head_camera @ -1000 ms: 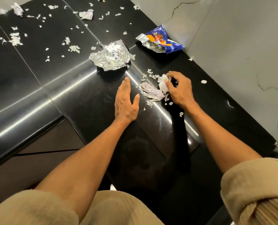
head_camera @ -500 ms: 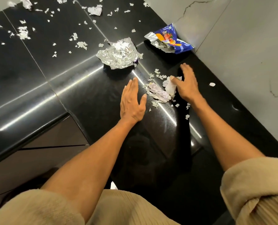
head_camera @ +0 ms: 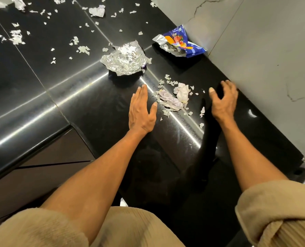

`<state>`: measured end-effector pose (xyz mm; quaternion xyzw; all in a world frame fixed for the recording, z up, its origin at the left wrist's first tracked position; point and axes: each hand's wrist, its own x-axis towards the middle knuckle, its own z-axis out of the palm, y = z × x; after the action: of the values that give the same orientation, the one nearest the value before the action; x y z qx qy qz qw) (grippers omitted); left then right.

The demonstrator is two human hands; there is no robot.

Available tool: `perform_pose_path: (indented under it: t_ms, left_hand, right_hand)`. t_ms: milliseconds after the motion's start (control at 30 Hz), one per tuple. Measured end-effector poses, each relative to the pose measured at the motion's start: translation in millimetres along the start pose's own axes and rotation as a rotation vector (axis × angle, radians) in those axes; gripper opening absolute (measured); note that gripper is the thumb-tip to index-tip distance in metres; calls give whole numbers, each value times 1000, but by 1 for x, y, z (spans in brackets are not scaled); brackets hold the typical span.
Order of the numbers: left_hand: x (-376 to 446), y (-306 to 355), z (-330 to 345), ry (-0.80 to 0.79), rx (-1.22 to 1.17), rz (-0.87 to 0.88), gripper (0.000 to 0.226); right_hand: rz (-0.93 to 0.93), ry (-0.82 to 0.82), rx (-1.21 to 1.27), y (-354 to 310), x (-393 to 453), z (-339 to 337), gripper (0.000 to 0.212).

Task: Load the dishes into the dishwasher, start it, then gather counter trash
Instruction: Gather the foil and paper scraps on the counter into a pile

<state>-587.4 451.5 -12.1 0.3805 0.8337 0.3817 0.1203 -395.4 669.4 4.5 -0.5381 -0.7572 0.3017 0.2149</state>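
Crumpled paper pile (head_camera: 175,98) on black counter (head_camera: 68,97), left hand (head_camera: 142,111) flat just left of pile, grip released, right hand (head_camera: 223,100) just right of pile, fingers loosely curled, holding nothing, foil wrapper (head_camera: 125,58) beyond pile, blue packet (head_camera: 180,42) beyond pile near wall.

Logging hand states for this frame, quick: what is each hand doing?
Left hand: open, flat on the glossy black counter, holding nothing.
Right hand: open, fingers loosely curved, holding nothing.
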Motion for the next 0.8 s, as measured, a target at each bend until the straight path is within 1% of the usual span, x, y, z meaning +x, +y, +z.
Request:
perform_pose_path:
  t_ms: [133,267,333,400,433,467,533,567,600,633,700,767,800]
  left_hand:
    - [0,0,0,-2,-17,-4,71]
    - [-1,-1,-1,-20,-73,-18,71]
    - [0,-3,-3,-37,-128,-47,73]
    - [-2,-6,-10,-60,-206,-55,72]
    - [-5,-9,-16,-69,-248,-35,70]
    - [-7,-13,-22,-74,-289,-12,68]
    - [-13,-26,-34,-66,-337,21,64]
    - [-16,-31,-38,-58,-340,34,62]
    - [-18,-35,-41,-51,-336,44,61]
    - [-19,-36,-42,-51,-328,47,60]
    - [-19,-33,-42,-66,-300,38,60]
    - [-19,-30,-39,-77,-236,39,61]
    - [-20,-30,-39,-82,-203,43,62]
  right_hand:
    - [-74,-46,61,-46,-36,43,82]
    - [-133,-153,153,-90,-76,84,83]
    - [-139,-199,246,-102,-85,91,80]
    - [-119,-204,394,-106,-87,87,72]
    - [-111,-163,441,-105,-87,83,65]
    - [-115,-74,446,-101,-88,77,58]
    - [-120,181,371,-84,-85,65,42]
    - [-103,283,321,-71,-82,58,40]
    - [-76,334,266,-58,-80,51,42]
    - [-29,325,215,-47,-79,45,48]
    - [57,230,115,-33,-80,43,63]
    - [47,174,31,-36,-87,52,69]
    - [34,163,31,-44,-91,60,70]
